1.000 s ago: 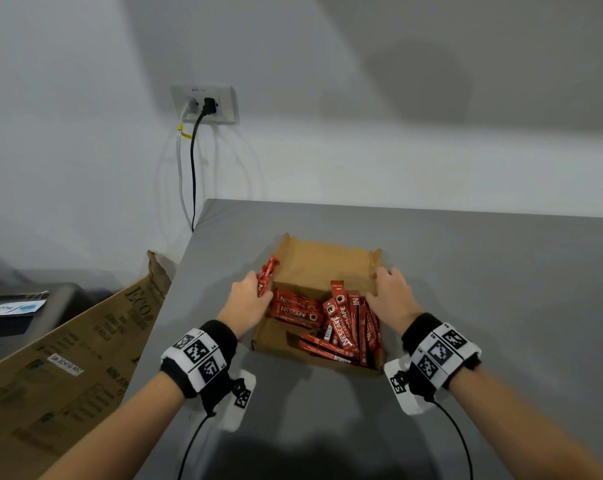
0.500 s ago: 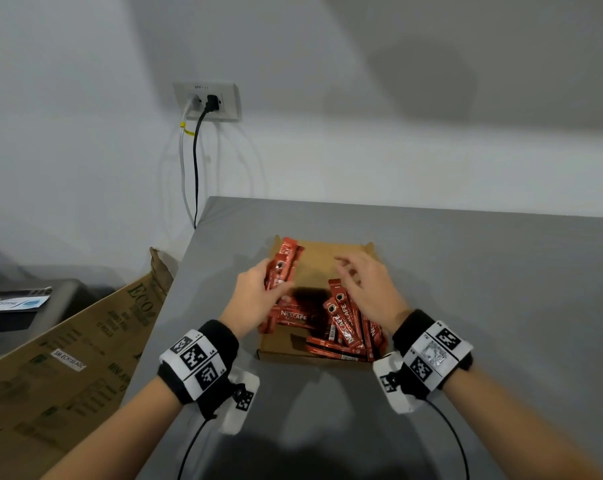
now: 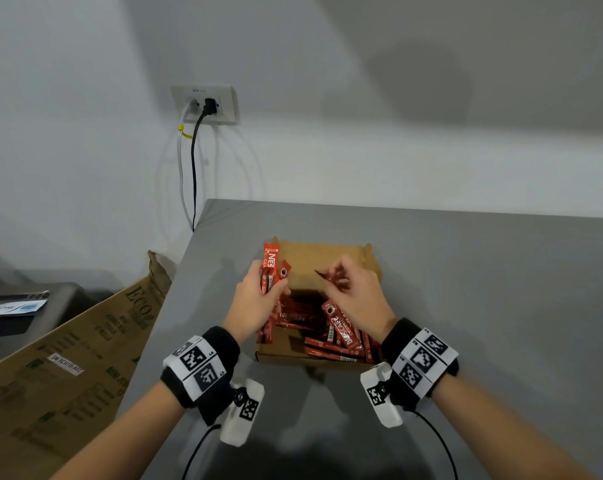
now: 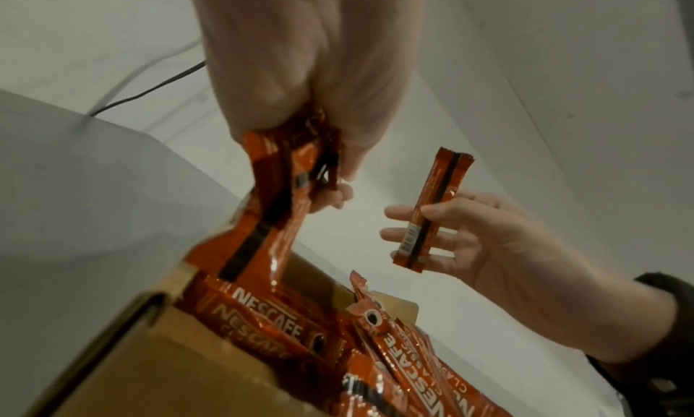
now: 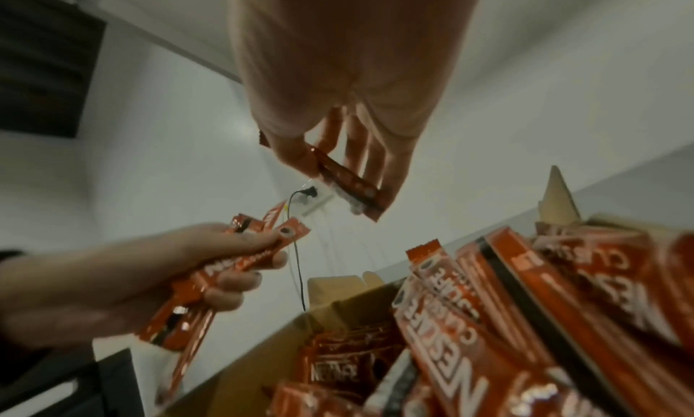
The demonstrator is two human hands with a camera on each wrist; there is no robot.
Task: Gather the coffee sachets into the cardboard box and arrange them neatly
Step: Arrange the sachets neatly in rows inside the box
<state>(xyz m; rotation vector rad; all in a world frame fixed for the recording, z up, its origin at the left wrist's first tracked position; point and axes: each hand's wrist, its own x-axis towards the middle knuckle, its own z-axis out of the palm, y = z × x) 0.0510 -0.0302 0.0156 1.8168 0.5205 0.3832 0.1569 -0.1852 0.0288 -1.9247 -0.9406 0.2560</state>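
Only the left wrist view (sideways) shows right fingers [image 4: 443, 209] pinching one sachet [image 4: 432, 209]; left hand [image 3: 258, 299] grips several.

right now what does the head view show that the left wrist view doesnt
Only the head view shows the wall socket, the flattened carton beside the table, and both marker wristbands.

Only the left wrist view shows the black seam down the back of the single sachet and the underside of the bundle of sachets.

Both show the left hand gripping the bundle, the right hand holding the single sachet, and the cardboard box with loose sachets inside.
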